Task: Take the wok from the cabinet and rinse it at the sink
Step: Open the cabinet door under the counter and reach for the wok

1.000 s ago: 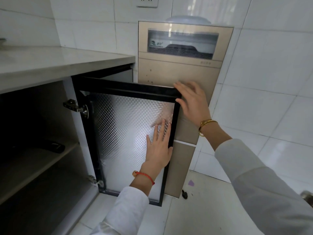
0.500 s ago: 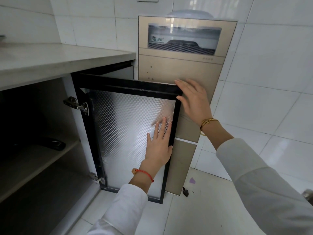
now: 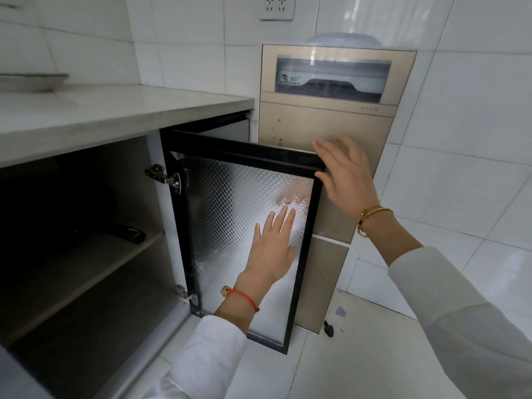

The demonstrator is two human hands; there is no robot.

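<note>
One wok [image 3: 95, 228], judged from a dark handle [image 3: 128, 232] lying on the upper shelf [image 3: 86, 263] inside the open cabinet [image 3: 155, 214], left of scene; its body is lost in shadow and cannot be confirmed.
One cabinet door [image 3: 244, 226], black frame, patterned glass, swung out to the right.
Left hand [image 3: 272, 249]: flat and spread against the glass, gripping nothing.
Right hand [image 3: 345, 174]: fingers loosely extended over the door's top far corner, grasping nothing.
One gold appliance [image 3: 331, 122] stands just behind the door.
One tabletop [image 3: 115, 110] above.

Risks, as judged:
- door pushed further may strike the appliance;
- a blind reach into the dark shelf may fumble the handle;
- the wok may catch the shelf edge or hinge [image 3: 164, 175] on the way out.
</note>
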